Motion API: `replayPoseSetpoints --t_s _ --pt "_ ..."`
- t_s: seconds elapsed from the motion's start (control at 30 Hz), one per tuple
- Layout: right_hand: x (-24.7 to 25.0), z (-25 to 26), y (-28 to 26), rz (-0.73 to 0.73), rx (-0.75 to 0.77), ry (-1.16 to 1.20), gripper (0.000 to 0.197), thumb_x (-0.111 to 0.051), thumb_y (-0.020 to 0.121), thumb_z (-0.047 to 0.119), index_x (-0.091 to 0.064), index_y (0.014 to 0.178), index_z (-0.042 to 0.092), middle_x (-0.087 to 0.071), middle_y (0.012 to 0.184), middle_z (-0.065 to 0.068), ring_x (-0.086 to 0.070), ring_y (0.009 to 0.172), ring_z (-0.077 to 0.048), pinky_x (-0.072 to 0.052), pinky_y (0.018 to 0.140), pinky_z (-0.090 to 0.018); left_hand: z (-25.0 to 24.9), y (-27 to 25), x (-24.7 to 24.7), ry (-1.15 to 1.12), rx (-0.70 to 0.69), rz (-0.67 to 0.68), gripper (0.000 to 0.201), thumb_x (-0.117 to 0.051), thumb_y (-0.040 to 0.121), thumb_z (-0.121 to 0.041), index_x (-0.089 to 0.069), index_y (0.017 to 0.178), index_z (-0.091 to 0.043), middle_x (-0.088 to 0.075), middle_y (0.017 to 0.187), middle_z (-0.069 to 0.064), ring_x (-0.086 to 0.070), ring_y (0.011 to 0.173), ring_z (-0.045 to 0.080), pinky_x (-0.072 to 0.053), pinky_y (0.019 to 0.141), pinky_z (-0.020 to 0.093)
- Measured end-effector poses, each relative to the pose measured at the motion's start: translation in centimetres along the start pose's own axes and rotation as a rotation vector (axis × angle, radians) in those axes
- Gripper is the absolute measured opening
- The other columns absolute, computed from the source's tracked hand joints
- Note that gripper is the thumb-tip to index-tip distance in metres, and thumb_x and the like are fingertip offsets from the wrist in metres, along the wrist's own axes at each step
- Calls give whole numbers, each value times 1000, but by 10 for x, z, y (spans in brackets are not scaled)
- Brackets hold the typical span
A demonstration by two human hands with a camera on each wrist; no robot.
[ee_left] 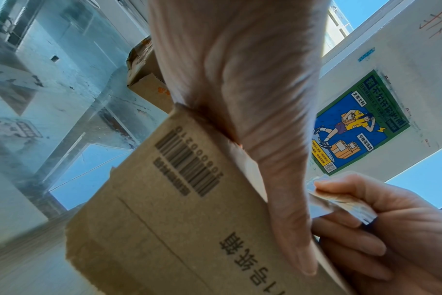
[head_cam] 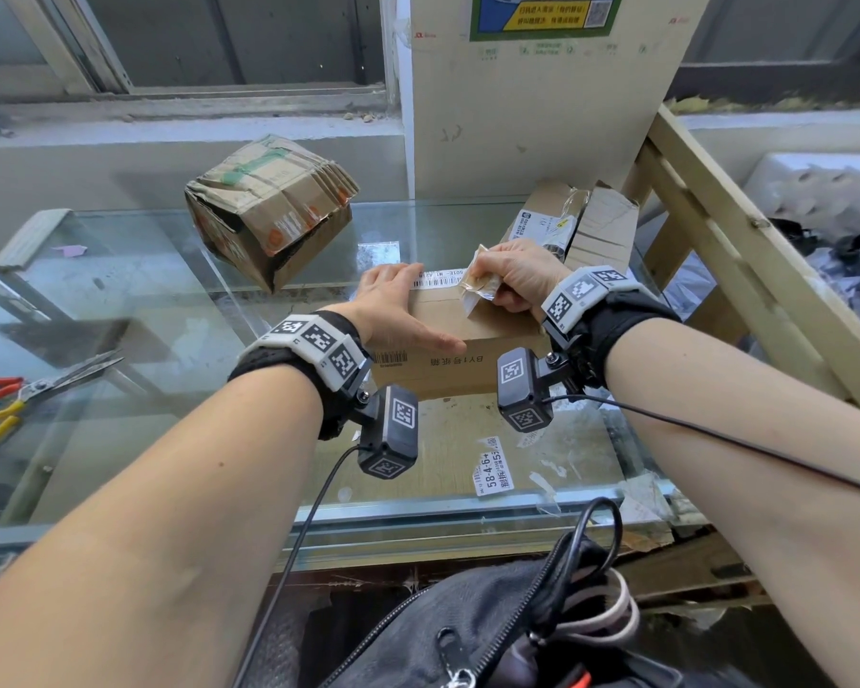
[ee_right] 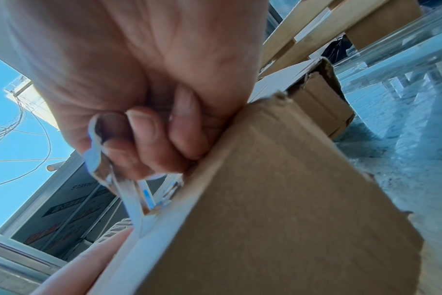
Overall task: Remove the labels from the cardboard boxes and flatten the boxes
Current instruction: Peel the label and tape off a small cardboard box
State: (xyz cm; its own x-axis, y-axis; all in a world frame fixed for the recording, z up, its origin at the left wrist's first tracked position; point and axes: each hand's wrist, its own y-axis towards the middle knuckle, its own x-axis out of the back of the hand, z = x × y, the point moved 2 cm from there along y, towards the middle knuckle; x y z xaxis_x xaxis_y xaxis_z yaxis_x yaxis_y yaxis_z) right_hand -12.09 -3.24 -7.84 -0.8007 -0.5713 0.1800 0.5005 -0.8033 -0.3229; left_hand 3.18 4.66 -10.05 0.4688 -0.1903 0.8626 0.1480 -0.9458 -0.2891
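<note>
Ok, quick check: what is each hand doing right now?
Left hand: open, fingers flat, pressing down on the small brown cardboard box.
Right hand: closed, fingers pinching the crumpled strip of peeled label and tape coming off that box.

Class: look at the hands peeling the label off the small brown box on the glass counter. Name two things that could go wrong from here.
1. The crumpled white label strip pinched in the right hand may tear, leaving the barcoded remainder stuck on the small brown cardboard box.
2. The left hand only presses flat on top; a hard pull could slide the box across the glass counter.
</note>
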Motion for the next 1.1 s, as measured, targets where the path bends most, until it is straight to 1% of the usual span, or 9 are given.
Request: replayPoseSetpoints --t_s 0.23,0.37,0.53,0.67,0.8,0.97,1.1 --pt "1 -1 0 -9 10 12 26 -52 85 0 -45 62 11 -39 38 0 -27 26 -7 -14 33 -10 -1 0 -1 -2 7 -1 118 -75 62 -68 -13 153 -23 -17 157 -1 -6 145 22 -13 117 47" --pt "1 -1 0 -20 14 16 27 -52 84 -1 -44 61 11 -39 40 -1 -27 27 -7 -14 33 -11 -2 -3 1 -10 3 -7 118 -76 63 -65 -14 153 -23 -17 157 -1 -6 145 21 -12 118 45" --pt "2 0 -2 -29 20 21 26 -52 83 -1 -45 61 11 -39 48 -7 -28 28 -8 -15 33 -12 -2 -4 1 -16 4 -7 118 -77 63 -65 -14 153 -23 -17 156 -1 -5 145 20 -12 118 44" --pt "2 -1 -1 -37 26 24 26 -51 83 -1 -44 61 10 -39 54 -8 -27 28 -8 -14 33 -12 -3 -4 1 -21 8 -7 117 -77 63 -64 -14 153 -23 -17 156 -2 -6 145 19 -13 117 45" --pt "3 -2 -1 -47 32 40 26 -52 82 -1 -44 60 10 -38 52 -8 -27 28 -9 -14 33 -13 -3 -3 1 -20 10 -7 118 -77 63 -65 -13 153 -24 -17 157 -2 -5 145 20 -13 118 45" --pt "4 -3 -1 -64 31 72 26 -52 82 -1 -44 60 10 -37 54 -9 -27 28 -8 -15 33 -12 -2 -2 0 -14 11 -3 119 -76 62 -66 -13 153 -24 -17 157 -2 -5 145 20 -13 118 46" --pt "5 -3 -2 -75 34 113 29 -52 83 -1 -43 58 11 -38 48 -6 -27 28 -8 -15 33 -12 -1 -2 0 -13 7 -6 119 -76 62 -66 -13 153 -24 -17 156 -2 -5 145 20 -13 118 46"
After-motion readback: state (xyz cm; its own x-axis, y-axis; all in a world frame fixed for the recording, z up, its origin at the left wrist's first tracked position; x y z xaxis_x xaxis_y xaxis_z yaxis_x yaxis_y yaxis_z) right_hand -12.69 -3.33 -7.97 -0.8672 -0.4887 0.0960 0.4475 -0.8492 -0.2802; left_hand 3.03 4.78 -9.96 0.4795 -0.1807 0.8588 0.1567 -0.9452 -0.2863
